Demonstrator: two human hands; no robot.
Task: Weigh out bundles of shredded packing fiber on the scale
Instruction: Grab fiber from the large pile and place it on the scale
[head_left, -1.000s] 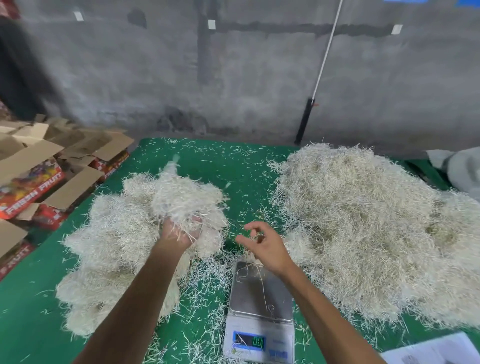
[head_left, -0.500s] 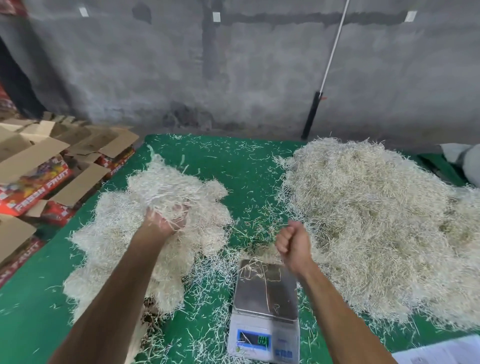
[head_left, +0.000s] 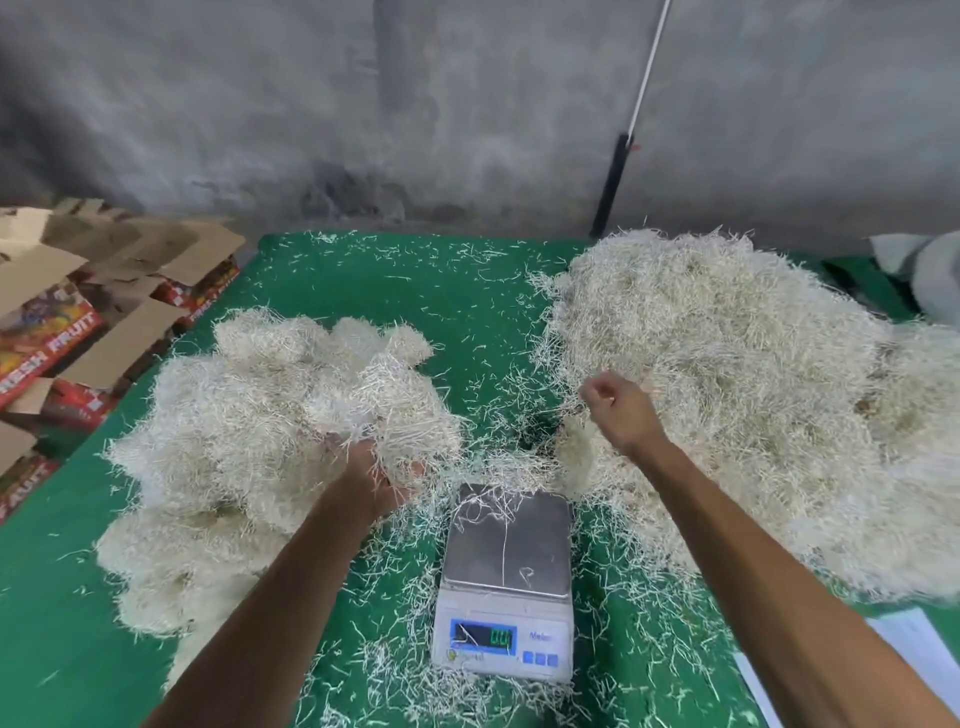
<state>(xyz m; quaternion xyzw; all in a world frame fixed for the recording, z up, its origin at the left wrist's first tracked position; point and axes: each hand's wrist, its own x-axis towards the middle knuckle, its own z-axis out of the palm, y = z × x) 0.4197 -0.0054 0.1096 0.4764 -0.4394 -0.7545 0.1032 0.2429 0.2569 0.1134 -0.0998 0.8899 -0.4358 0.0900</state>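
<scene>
Since half second ago: left hand (head_left: 376, 475) has dropped lower with its bundle (head_left: 387, 410), now just left of scale (head_left: 506, 577); right hand (head_left: 615, 408) has moved out right to edge of big fiber heap (head_left: 753, 405).

Left hand: fingers curled up round bundle, held over weighed pile (head_left: 223, 452), clear of counter (head_left: 405, 291).

Scale pan: bare but for stray strands.

Right hand: fisted, knuckles up; few strands maybe pinched, cannot tell.

Doing it well, likely: release bundle on left pile, pull loose tuft from heap right of hand, set it centred on pan, no overhang, trim by pinches.
</scene>
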